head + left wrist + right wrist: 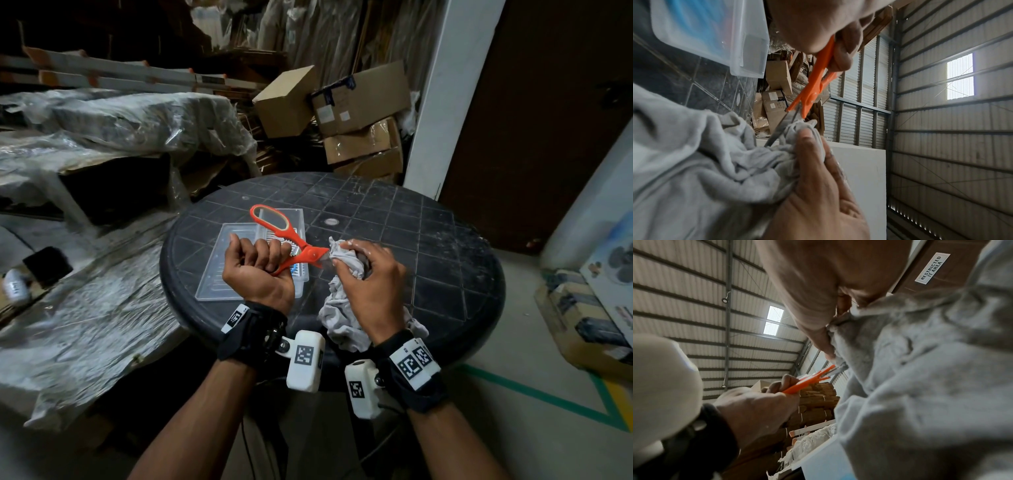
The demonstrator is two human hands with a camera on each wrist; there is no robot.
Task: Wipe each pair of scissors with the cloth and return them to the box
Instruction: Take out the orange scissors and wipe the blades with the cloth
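Over a dark round table [445, 246], a clear plastic box [219, 274] is sitting at the left with blue-handled scissors [297, 269] partly showing inside it. Above the box, the person's left hand [257, 270] is curling its fingers round the lower handle loop of the orange-handled scissors [291, 240], blades pointing right. The right hand [366, 277] is bunching the grey cloth [342, 315] and pinching it round the blades, which are hidden in its folds. The wiping step appears to be in hand; next, the cloth likely needs drawing off the tips before the orange pair is being lowered into the box.
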